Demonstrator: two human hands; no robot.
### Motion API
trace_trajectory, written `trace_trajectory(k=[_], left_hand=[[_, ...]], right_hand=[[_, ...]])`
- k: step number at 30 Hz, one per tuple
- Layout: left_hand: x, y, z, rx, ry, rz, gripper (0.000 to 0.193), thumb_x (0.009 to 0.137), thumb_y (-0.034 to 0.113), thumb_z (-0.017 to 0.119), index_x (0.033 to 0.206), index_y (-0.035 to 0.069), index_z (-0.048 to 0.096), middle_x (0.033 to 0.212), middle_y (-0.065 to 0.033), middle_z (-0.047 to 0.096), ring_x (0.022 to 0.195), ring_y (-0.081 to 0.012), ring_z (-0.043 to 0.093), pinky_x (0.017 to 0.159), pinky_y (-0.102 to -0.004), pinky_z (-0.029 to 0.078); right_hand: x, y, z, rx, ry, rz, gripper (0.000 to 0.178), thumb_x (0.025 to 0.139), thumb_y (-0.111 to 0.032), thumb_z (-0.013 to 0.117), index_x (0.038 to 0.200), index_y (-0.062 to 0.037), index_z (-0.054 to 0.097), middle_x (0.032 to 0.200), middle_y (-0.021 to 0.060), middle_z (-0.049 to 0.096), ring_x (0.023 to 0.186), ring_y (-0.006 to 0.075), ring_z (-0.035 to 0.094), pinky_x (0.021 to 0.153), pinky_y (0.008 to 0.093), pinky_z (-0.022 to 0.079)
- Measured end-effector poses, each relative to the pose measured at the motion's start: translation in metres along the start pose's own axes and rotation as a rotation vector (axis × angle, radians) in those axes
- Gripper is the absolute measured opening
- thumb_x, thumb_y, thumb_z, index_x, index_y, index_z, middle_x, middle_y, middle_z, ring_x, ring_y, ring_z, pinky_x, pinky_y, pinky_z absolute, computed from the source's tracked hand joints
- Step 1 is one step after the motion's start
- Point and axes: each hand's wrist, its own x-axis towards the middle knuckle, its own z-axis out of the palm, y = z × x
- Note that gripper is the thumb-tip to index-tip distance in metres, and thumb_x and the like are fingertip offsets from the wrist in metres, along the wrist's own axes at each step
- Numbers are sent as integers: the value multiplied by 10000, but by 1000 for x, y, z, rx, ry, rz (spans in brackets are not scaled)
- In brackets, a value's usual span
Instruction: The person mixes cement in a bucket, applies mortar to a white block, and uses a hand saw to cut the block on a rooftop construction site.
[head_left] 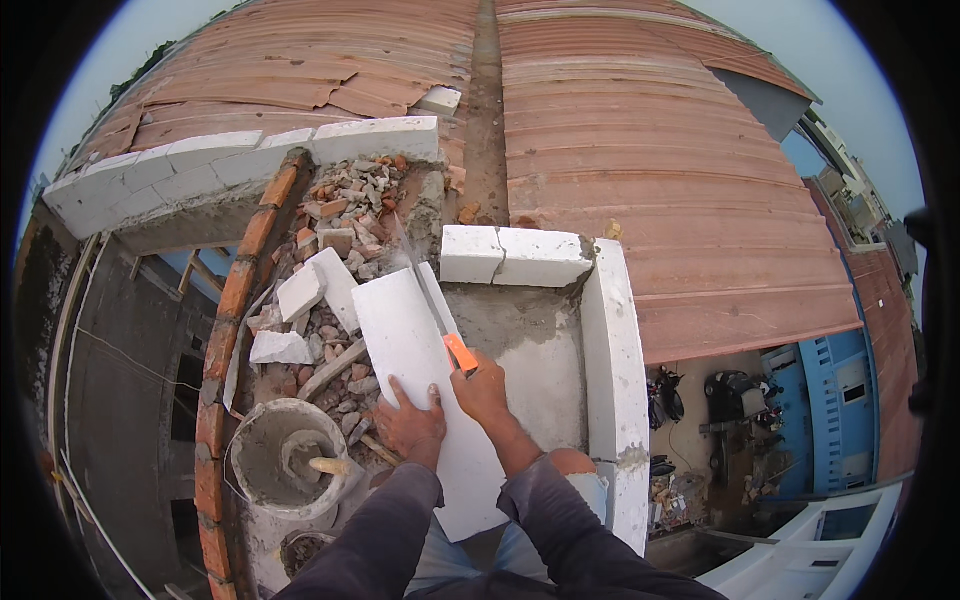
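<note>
A long white lightweight block (400, 330) lies slanting in front of me, its near end between my legs. My left hand (412, 428) rests flat on its left side with the fingers spread. In my right hand (482, 388) is the orange handle of a hand saw (428, 295), fingers wrapped round it. The saw's blade points away from me and runs along the block's upper right side. Whether its teeth are in the block I cannot tell.
Rubble (350, 215) and broken white block pieces (302, 290) lie to the left, beside a mortar bucket (285, 455) with a tool handle in it. A brick edge (240, 290) borders a drop at left. White block walls (618, 370) stand right, above a yard with motorbikes (735, 395).
</note>
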Motion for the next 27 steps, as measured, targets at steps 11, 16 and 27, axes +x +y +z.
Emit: trace_trajectory(k=[11, 16, 27], left_hand=[[3, 2, -11, -51, -119, -80, 942, 948, 728, 585, 1696, 260, 255, 1620, -218, 326, 1533, -401, 317, 1233, -564, 301], [-5, 2, -14, -58, -13, -16, 936, 948, 717, 599, 1695, 279, 243, 1618, -213, 334, 1472, -416, 400, 1166, -541, 409], [2, 0, -4, -10, -55, -47, 960, 944, 734, 588, 1706, 283, 215, 1637, -222, 322, 1485, -398, 401, 1205, -521, 372]], right_hand=[[-148, 16, -68, -112, -24, -206, 464, 853, 29, 630, 1310, -30, 686, 965, 224, 755, 847, 324, 783, 794, 399, 611], [25, -9, 17, -117, 17, -89, 327, 862, -108, 691, 1171, -1, 693, 955, 267, 738, 923, 489, 712, 804, 519, 575], [-56, -12, -29, -2, -40, 41, 229, 855, -70, 666, 1073, -18, 714, 883, 233, 734, 836, 433, 729, 752, 465, 574]])
